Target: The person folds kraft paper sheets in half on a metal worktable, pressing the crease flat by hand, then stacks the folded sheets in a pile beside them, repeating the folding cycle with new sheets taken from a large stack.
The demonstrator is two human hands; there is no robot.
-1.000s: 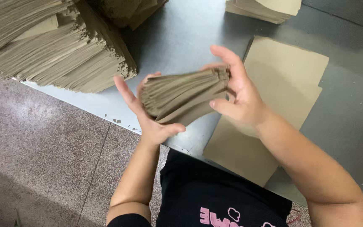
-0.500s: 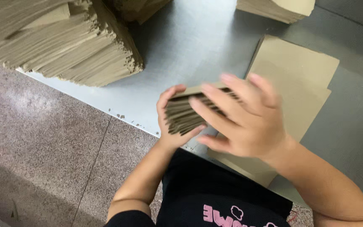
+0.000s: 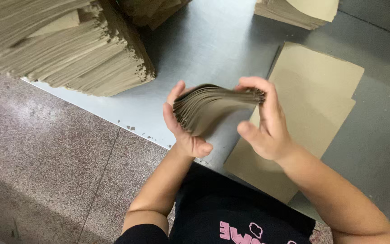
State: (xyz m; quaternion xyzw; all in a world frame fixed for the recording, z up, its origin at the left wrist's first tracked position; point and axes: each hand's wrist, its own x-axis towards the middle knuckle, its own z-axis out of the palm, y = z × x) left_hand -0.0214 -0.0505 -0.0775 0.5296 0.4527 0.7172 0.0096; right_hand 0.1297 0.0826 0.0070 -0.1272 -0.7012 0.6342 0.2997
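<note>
Grey metal desk (image 3: 222, 40) beneath, tall brown paper stack (image 3: 68, 49) far left of both hands, flat sheets (image 3: 312, 104) under the right hand (image 3: 267, 126), bowed paper bundle (image 3: 213, 106) clasped endwise, long axis left hand (image 3: 183, 129) to right.

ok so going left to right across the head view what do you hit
big stack of brown paper sheets → left hand → fanned bundle of brown sheets → right hand → flat cardboard sheets on the metal table

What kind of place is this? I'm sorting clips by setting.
Probably a paper-goods workshop: tall brown paper stacks on a metal table, both hands fanning a bundle of sheets.
</note>
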